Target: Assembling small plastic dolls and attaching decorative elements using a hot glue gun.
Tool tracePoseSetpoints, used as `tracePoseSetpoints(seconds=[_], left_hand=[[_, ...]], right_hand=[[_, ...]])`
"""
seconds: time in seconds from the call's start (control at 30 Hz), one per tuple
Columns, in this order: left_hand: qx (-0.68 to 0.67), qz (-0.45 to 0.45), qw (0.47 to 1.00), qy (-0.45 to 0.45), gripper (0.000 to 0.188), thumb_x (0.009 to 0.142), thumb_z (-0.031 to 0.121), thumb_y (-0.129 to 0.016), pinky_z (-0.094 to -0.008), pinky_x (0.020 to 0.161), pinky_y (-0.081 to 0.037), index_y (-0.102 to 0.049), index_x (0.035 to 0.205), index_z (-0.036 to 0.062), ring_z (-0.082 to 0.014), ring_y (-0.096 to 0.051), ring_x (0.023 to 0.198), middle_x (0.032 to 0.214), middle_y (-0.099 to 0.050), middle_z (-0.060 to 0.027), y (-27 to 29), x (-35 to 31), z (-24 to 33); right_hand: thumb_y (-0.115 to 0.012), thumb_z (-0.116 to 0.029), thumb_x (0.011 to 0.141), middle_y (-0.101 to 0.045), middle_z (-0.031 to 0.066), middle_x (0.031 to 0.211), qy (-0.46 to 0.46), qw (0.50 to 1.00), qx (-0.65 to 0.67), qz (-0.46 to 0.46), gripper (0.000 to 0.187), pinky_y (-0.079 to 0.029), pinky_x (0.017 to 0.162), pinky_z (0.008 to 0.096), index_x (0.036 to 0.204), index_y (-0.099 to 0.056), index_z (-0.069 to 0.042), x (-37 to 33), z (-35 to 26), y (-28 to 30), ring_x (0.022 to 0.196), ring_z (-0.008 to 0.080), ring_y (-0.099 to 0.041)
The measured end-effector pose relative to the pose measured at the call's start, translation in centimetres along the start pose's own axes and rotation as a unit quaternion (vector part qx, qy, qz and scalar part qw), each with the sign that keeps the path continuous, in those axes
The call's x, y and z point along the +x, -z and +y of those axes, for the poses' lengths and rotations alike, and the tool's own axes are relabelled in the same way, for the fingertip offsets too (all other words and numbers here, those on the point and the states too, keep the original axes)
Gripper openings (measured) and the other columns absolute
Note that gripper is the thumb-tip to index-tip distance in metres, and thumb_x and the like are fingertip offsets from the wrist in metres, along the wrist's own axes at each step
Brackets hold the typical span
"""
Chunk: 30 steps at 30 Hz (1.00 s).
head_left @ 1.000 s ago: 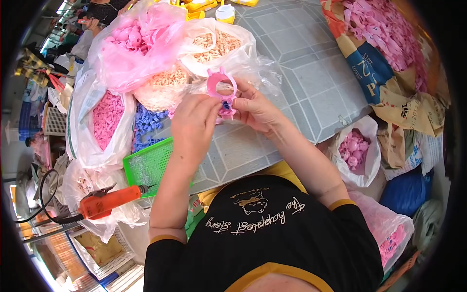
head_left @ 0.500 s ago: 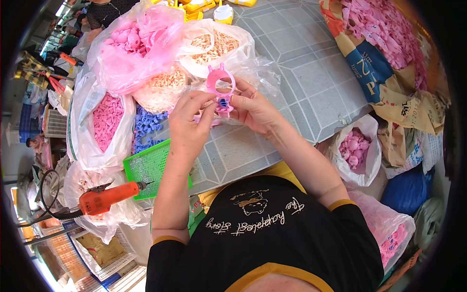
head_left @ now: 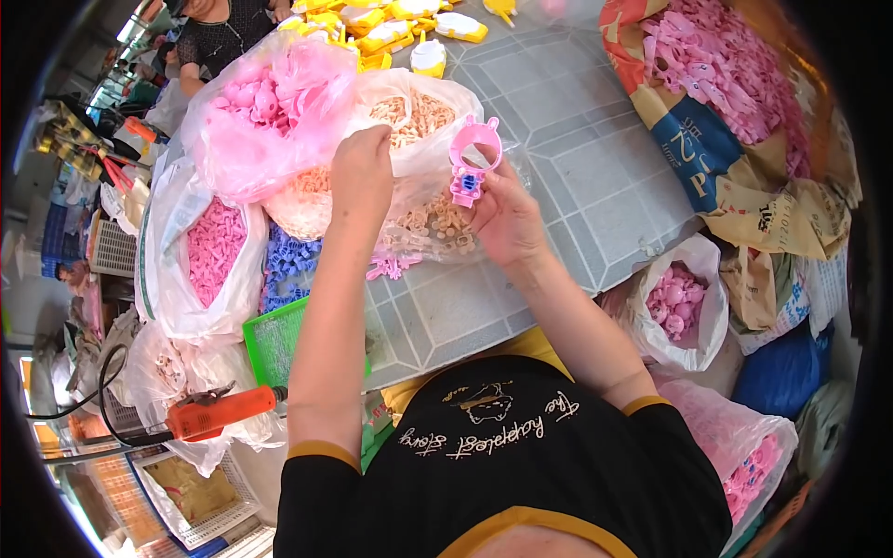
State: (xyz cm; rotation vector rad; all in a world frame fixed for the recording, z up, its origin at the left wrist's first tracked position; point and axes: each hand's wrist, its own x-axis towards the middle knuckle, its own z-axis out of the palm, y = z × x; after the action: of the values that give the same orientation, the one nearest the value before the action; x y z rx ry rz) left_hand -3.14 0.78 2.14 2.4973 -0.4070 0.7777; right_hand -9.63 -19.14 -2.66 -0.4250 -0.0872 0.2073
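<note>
Near white bag (head_left: 423, 156), left fingers (head_left: 376, 141), hold unclear; right fingers (head_left: 499, 192) pinch pink ring piece (head_left: 466, 184); left forearm (head_left: 327, 335) part-hides green basket (head_left: 273, 340).

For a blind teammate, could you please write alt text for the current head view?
A person's right hand holds a pink, ring-topped piece with a blue insert above a gray table; the left hand is near an open white bag of peach-colored bits. Bagged pink parts lie nearby.

A grey table (head_left: 595, 167) with pale tile lines filled the middle. White crates (head_left: 244, 496) stood low on the left, and bright light (head_left: 26, 381) showed in patches along that edge.
</note>
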Motion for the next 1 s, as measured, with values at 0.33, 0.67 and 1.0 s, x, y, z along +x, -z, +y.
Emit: tracePoseSetpoints(seconds=[0.33,0.67,1.0], left_hand=[[0.185,-0.134,0.974,0.009,0.019,0.082,0.02,-0.071,-0.0436,0.089,-0.049,-0.075,0.098,0.0099,-0.0326,-0.063,0.098,0.103,-0.069,-0.0125,-3.1,2.0,-0.2],[-0.266,-0.069,0.948,0.159,0.013,0.091,0.01,-0.067,-0.0295,0.078,-0.052,-0.073,0.101,0.003,-0.0181,-0.066,0.09,0.095,-0.071,-0.0082,-0.4,0.9,1.0],[-0.61,-0.112,0.712,0.329,0.025,0.094,0.0,-0.061,-0.0285,0.086,-0.054,-0.063,0.118,-0.005,-0.0176,-0.064,0.097,0.111,-0.067,-0.0124,6.1,-5.2,5.0]], right_hand=[[-0.063,-0.027,0.096,-0.057,0.0169,0.133,-0.011,0.997,0.072,-0.035,0.059,-0.057,0.093,0.038,0.148,-0.038,-0.013,0.1,-0.9,1.0,0.105,0.0282,-0.067],[-0.063,-0.016,0.095,-0.062,0.0091,0.125,-0.051,0.997,0.034,-0.037,0.055,-0.057,0.093,0.0352,0.145,-0.042,-0.011,0.0,-0.7,0.2,0.105,0.0192,-0.067],[-0.062,-0.018,0.095,-0.058,0.0102,0.134,-0.131,0.988,-0.008,-0.084,0.061,-0.055,0.097,0.0361,0.15,-0.035,-0.009,-0.5,0.2,-1.0,0.111,0.0188,-0.065]])
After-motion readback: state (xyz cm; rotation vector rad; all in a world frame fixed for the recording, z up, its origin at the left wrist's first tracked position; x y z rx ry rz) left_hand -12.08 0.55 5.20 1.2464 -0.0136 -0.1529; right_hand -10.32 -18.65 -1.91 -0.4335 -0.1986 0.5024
